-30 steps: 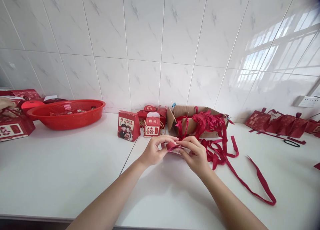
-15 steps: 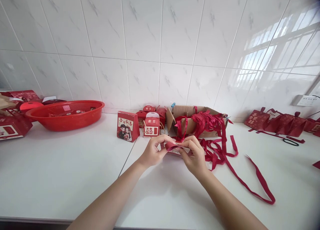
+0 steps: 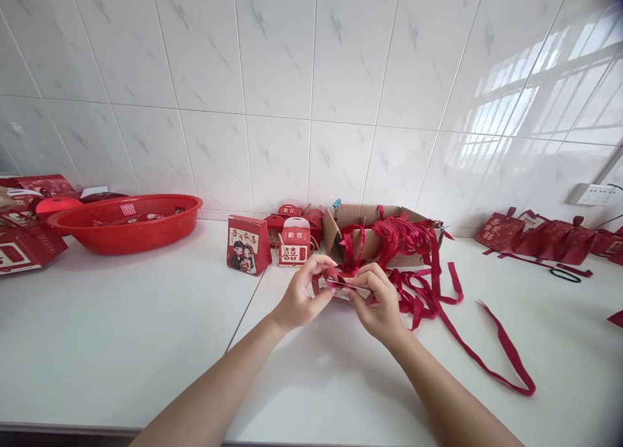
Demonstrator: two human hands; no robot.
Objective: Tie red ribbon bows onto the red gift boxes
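Near the middle of the counter, my left hand (image 3: 299,298) curls thumb and forefinger around a looped red ribbon (image 3: 331,275). My right hand (image 3: 379,301) pinches the ribbon's other side against the top edge of a small red gift box (image 3: 341,296). Most of that box is hidden behind my fingers. Just beyond my left hand stands a red and white gift box (image 3: 294,242) with a cord handle. Left of it is a wedge-shaped red box (image 3: 247,244) with a cartoon couple on its front.
Behind my right hand, a cardboard box (image 3: 333,236) overflows with red ribbons (image 3: 402,236), some trailing over the white counter (image 3: 146,343). A red plastic basket (image 3: 131,239) sits at left. Finished-looking red boxes (image 3: 535,236) and black-handled scissors (image 3: 564,276) lie at right.
My left thumb and forefinger have spread slightly apart around the ribbon, and its loop now shows more open. My right hand keeps its pinch in nearly the same place.
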